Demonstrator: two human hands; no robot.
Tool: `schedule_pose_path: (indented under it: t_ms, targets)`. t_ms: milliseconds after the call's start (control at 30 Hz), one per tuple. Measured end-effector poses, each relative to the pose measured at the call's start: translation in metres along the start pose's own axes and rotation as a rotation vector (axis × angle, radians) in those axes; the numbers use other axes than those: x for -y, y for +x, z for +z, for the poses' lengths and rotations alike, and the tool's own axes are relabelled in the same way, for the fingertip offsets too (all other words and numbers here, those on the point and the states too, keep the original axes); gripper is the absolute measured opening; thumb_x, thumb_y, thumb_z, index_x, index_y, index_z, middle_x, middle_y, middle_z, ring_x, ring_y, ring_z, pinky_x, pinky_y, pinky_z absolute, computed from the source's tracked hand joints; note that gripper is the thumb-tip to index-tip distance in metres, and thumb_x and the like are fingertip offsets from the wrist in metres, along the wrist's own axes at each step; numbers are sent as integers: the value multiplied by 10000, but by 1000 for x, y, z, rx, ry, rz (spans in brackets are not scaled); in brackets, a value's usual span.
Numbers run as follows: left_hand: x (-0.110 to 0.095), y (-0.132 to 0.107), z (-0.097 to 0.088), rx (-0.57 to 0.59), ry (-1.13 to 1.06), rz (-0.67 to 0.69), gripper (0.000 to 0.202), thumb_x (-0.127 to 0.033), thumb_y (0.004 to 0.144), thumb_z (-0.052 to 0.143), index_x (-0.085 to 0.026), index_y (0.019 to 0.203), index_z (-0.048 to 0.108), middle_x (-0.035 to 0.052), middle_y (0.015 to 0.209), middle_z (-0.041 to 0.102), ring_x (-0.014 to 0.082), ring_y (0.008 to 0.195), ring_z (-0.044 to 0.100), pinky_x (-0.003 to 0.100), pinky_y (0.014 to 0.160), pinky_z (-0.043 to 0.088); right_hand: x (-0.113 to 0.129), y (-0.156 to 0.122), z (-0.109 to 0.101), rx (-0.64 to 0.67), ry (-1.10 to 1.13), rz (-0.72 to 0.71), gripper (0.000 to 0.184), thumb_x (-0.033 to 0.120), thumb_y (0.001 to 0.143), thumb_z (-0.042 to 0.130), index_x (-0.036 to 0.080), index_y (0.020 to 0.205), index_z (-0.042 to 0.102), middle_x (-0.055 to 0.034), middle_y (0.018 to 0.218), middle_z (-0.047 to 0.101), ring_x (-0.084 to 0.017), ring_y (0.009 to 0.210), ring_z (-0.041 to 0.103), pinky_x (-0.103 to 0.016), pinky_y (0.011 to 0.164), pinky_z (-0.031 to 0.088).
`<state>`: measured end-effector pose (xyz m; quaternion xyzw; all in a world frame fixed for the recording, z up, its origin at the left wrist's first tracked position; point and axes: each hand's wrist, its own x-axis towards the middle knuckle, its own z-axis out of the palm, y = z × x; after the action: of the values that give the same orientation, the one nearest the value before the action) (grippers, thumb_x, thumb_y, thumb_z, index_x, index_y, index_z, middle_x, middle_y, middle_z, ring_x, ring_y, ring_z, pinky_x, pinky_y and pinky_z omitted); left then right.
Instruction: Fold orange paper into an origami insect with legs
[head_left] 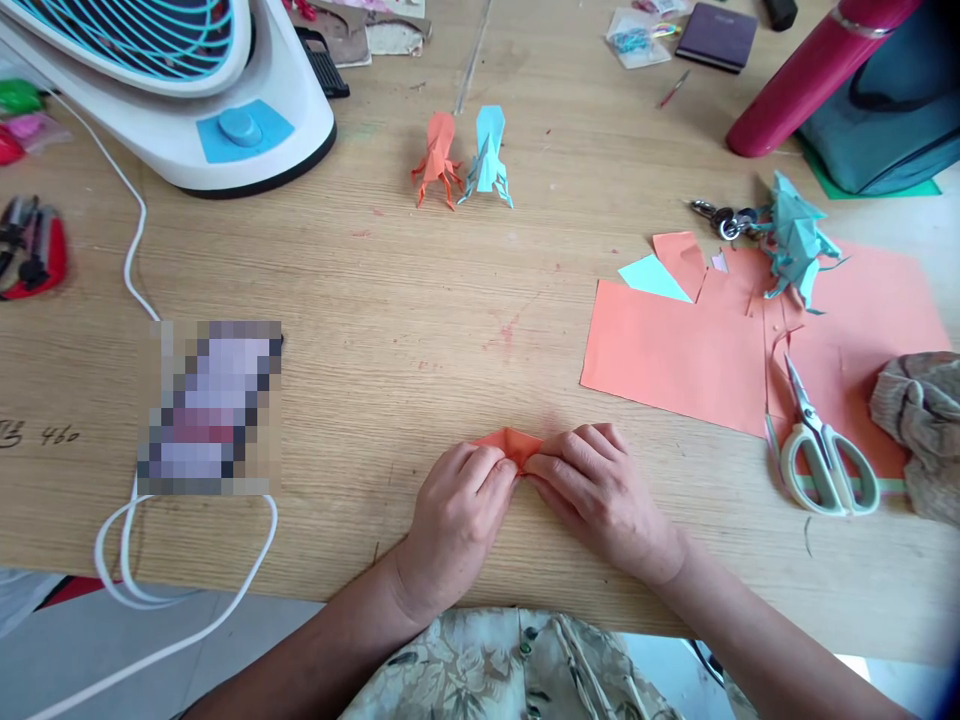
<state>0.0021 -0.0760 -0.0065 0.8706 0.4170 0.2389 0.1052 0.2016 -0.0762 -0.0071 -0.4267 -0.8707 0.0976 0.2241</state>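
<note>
A small folded piece of orange paper (510, 443) lies on the wooden table (420, 330) near its front edge. My left hand (454, 510) pinches its left side with curled fingers. My right hand (596, 490) presses and grips its right side, fingers bent over it. Most of the paper is hidden under my fingers. Farther back stand two finished paper figures, an orange one (436, 160) and a light blue one (489, 155), side by side.
A large orange sheet (675, 350) with cut scraps lies right, with scissors (821, 455) on it and a teal paper figure (795, 240) beside keys. A white fan (195, 90) and its cable (135, 250) are at left. A red flask, cloth and bag sit far right.
</note>
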Motion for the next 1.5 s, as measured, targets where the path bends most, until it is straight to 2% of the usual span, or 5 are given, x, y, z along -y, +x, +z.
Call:
schedule_pose_path:
  t_ms: [267,433,933,1133,1500]
  targets:
    - [-5,1,-1,32,-37,-122,140,-140,1020,501,-152,945,620,57,906,625,202,839,572,352,780,517,-3,-1,-3,13,3,76,106,160,1001,578,173,924,648,-58,870,636,-202,788,484,-363,752,346]
    - [-6,1,-1,46,-40,-108,130,-113,1001,529,-151,951,642,57,905,643,207,844,563,357,791,505,-6,-3,-6,21,-20,7,108,95,983,576,166,928,635,-55,876,641,-193,761,472,-363,756,347]
    - [-5,4,-2,59,-71,-128,161,-148,1015,520,-160,944,664,46,866,656,202,817,579,365,784,482,-2,2,-3,33,-71,-36,96,106,985,571,158,942,639,-67,874,647,-208,758,470,-377,748,337]
    - [-8,6,-2,69,-62,-189,134,-165,1005,545,-177,957,669,39,895,673,210,849,595,374,811,469,-4,3,-9,53,-29,96,136,161,995,578,170,884,656,-50,812,603,-208,770,476,-372,737,325]
    - [-10,10,-1,83,-86,-260,140,-230,1000,575,-197,889,655,38,901,671,217,849,575,381,784,419,-17,-6,-17,69,209,294,87,150,962,629,219,921,663,-37,902,581,-203,850,521,-383,794,363]
